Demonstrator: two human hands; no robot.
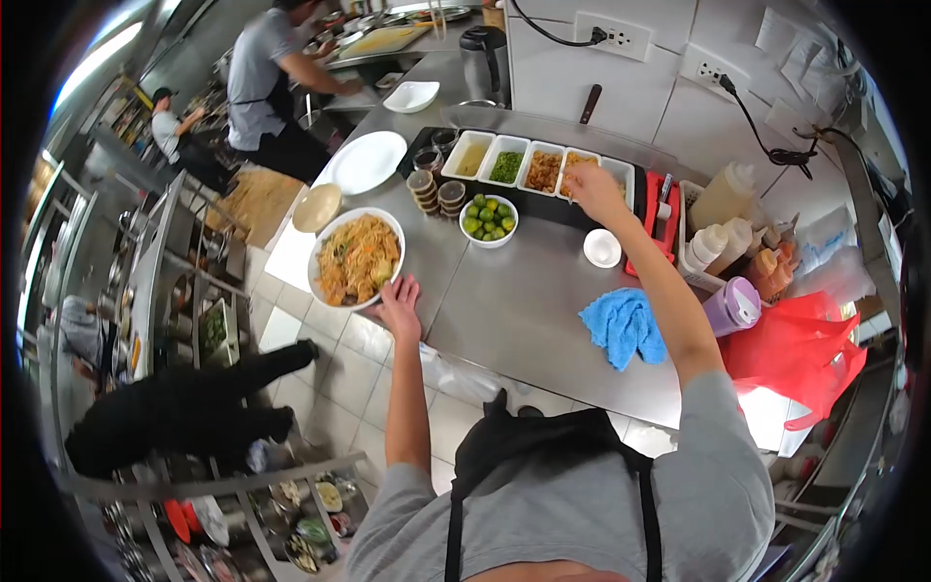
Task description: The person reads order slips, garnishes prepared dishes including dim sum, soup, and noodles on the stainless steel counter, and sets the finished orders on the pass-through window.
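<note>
My left hand (398, 307) is at the near right side of a white bowl (312, 276) heaped with fried noodles (359, 254), holding it by the rim. The bowl sits at the left end of the steel counter. My right hand (595, 190) reaches down into a white tub of orange-brown topping (579, 158), fingers drawn together; whatever is between the fingertips is hidden. Beside that tub are a tub of brown crunchy bits (544, 170), one of chopped green herbs (506, 167) and one of pale yellowish contents (471, 158).
A bowl of green calamansi (488, 221), lidded sauce cups (424, 187), a white plate (369, 162), a small white cup (602, 248), a blue cloth (626, 328), squeeze bottles (722, 199) and a red bag (795, 359) stand about. One co-worker (267, 78) works at the back.
</note>
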